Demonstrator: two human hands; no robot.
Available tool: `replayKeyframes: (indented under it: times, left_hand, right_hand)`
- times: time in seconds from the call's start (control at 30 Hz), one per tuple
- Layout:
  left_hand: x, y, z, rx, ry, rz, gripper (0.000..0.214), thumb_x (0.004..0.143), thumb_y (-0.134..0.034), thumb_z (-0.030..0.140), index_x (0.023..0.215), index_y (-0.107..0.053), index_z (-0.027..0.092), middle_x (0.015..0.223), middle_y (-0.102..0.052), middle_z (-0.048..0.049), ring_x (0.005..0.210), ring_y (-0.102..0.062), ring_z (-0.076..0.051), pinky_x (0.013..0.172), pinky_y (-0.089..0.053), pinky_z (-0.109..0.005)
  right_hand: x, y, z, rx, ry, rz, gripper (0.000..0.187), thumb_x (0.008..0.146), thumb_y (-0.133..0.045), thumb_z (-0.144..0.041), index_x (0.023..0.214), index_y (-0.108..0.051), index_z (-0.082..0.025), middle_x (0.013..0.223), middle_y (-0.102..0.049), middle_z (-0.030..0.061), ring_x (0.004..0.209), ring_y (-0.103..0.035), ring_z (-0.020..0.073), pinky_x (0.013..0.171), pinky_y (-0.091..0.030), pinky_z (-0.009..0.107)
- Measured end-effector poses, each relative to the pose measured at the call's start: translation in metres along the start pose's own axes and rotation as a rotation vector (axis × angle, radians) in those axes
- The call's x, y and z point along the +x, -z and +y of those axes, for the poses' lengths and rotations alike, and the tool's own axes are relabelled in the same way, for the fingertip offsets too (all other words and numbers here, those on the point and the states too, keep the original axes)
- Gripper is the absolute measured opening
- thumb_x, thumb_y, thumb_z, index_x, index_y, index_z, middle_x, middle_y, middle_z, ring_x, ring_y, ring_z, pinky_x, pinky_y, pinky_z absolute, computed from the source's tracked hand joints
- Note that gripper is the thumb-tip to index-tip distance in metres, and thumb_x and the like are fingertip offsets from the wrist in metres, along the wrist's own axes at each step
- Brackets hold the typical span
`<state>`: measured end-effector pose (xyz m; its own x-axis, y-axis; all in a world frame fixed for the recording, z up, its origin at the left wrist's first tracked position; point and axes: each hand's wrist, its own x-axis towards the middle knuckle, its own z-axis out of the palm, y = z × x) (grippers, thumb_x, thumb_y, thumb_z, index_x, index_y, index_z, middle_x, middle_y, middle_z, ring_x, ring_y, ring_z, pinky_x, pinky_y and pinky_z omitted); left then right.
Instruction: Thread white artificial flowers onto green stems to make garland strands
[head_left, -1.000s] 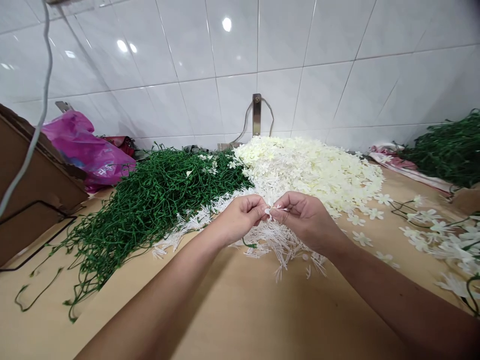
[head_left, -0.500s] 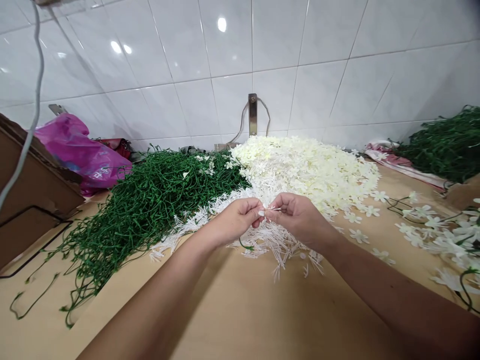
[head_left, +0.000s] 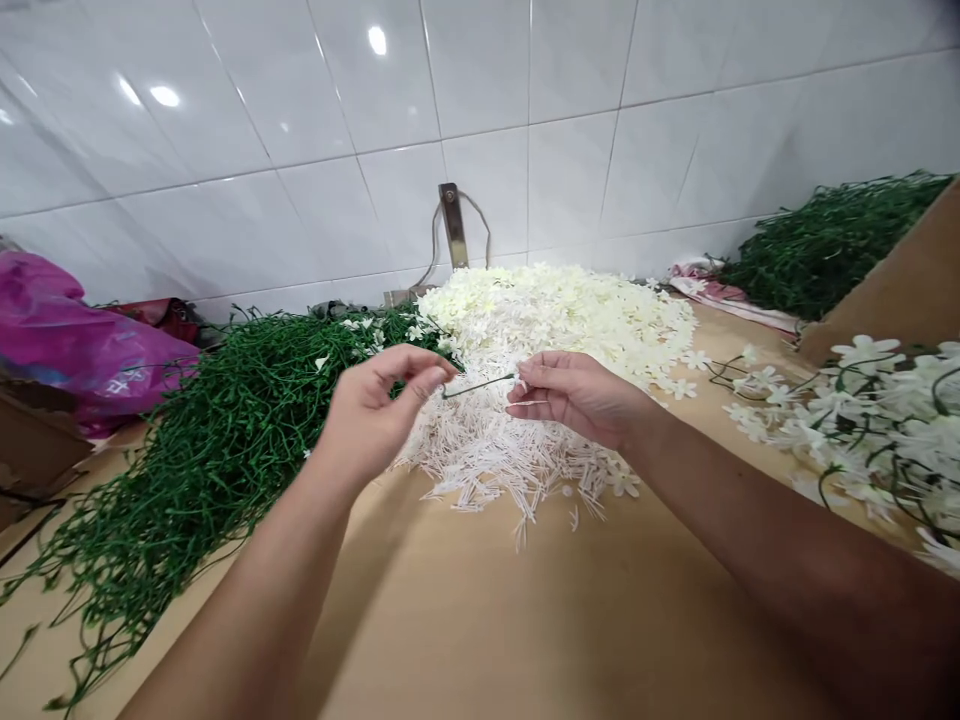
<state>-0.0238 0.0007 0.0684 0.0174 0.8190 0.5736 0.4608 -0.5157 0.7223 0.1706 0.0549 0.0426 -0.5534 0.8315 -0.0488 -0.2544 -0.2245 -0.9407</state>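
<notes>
Green plastic stem [head_left: 480, 385], level at twelve o'clock above the white stamen pile [head_left: 487, 455], is pinched at its ends by left hand [head_left: 379, 405] and right hand [head_left: 581, 395], other fingers loosely curled; a firm, steady pinch seems wise.

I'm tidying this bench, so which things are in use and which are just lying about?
In use: green stem between left hand and right hand; white stamen pile; cream petal pile; stem heap.
Lying about: pink bag; cardboard box; metal bracket.

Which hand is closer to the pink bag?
Left. The left hand, pinching a green stem, is toward the pink bag; the right hand holds the stem's other end, farther off.
</notes>
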Motion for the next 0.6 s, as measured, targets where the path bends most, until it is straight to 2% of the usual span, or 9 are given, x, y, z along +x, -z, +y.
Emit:
replayKeyframes:
  times: [0.1, 0.2, 0.27, 0.33, 0.4, 0.5, 0.6]
  left_hand:
    - [0.005, 0.011, -0.003, -0.255, 0.052, 0.155, 0.006, 0.068, -0.059, 0.018, 0.074, -0.061, 0.018, 0.073, -0.061, 0.0002, 0.065, -0.055, -0.009, 0.064, -0.044, -0.023]
    - [0.01, 0.021, -0.003, -0.372, 0.139, 0.195, 0.007, 0.066, -0.061, 0.016, 0.073, -0.062, 0.016, 0.078, -0.06, -0.0006, 0.061, -0.053, -0.007, 0.057, -0.043, -0.019]
    - [0.009, 0.022, 0.0, -0.403, 0.214, 0.141, 0.007, 0.065, -0.061, 0.017, 0.072, -0.061, 0.018, 0.08, -0.06, -0.0003, 0.06, -0.052, -0.006, 0.054, -0.042, -0.018]
    - [0.006, 0.019, 0.003, -0.402, 0.29, 0.015, 0.006, 0.065, -0.062, 0.018, 0.07, -0.06, 0.019, 0.08, -0.061, 0.0002, 0.06, -0.052, -0.007, 0.054, -0.042, -0.018]
    - [0.001, 0.012, 0.007, -0.363, 0.365, -0.181, 0.004, 0.065, -0.062, 0.02, 0.068, -0.059, 0.018, 0.076, -0.061, -0.0001, 0.06, -0.053, -0.008, 0.055, -0.042, -0.019]
    - [-0.006, 0.0, 0.012, -0.282, 0.468, -0.548, 0.007, 0.07, -0.058, 0.023, 0.07, -0.059, 0.016, 0.071, -0.06, -0.0009, 0.062, -0.052, -0.009, 0.059, -0.041, -0.021]
    - [-0.012, -0.014, 0.013, -0.207, 0.565, -0.877, 0.01, 0.072, -0.053, 0.024, 0.074, -0.058, 0.015, 0.066, -0.058, -0.0002, 0.062, -0.051, -0.009, 0.062, -0.04, -0.022]
  right_hand:
    - [-0.004, 0.0, -0.004, -0.28, 0.037, -0.078, 0.024, 0.067, -0.06, -0.038, 0.071, -0.051, -0.015, 0.072, -0.055, 0.0022, 0.067, -0.054, 0.0103, 0.068, -0.047, 0.028]
    - [-0.012, -0.009, 0.001, -0.902, 0.006, -0.162, 0.03, 0.061, -0.063, -0.042, 0.071, -0.054, -0.015, 0.068, -0.056, 0.0028, 0.06, -0.052, 0.0122, 0.053, -0.042, 0.025]
    - [-0.018, -0.019, 0.008, -1.329, -0.048, -0.229, 0.027, 0.057, -0.066, -0.038, 0.065, -0.055, -0.014, 0.063, -0.056, 0.0036, 0.057, -0.052, 0.0144, 0.048, -0.035, 0.024]
    - [-0.022, -0.028, 0.014, -1.591, -0.066, -0.258, 0.019, 0.06, -0.064, -0.03, 0.065, -0.056, -0.013, 0.064, -0.058, 0.0056, 0.06, -0.053, 0.0169, 0.047, -0.031, 0.023]
    - [-0.024, -0.033, 0.015, -1.693, -0.063, -0.273, 0.009, 0.064, -0.058, -0.02, 0.07, -0.058, -0.012, 0.069, -0.06, 0.0074, 0.064, -0.054, 0.0177, 0.048, -0.029, 0.023]
    - [-0.021, -0.029, 0.011, -1.651, -0.112, -0.312, 0.013, 0.063, -0.052, -0.009, 0.074, -0.059, -0.012, 0.072, -0.062, 0.0073, 0.063, -0.054, 0.0159, 0.048, -0.03, 0.022]
    - [-0.014, -0.015, 0.006, -1.469, -0.102, -0.281, 0.018, 0.063, -0.051, -0.009, 0.078, -0.059, -0.012, 0.073, -0.062, 0.006, 0.063, -0.053, 0.0136, 0.05, -0.033, 0.021]
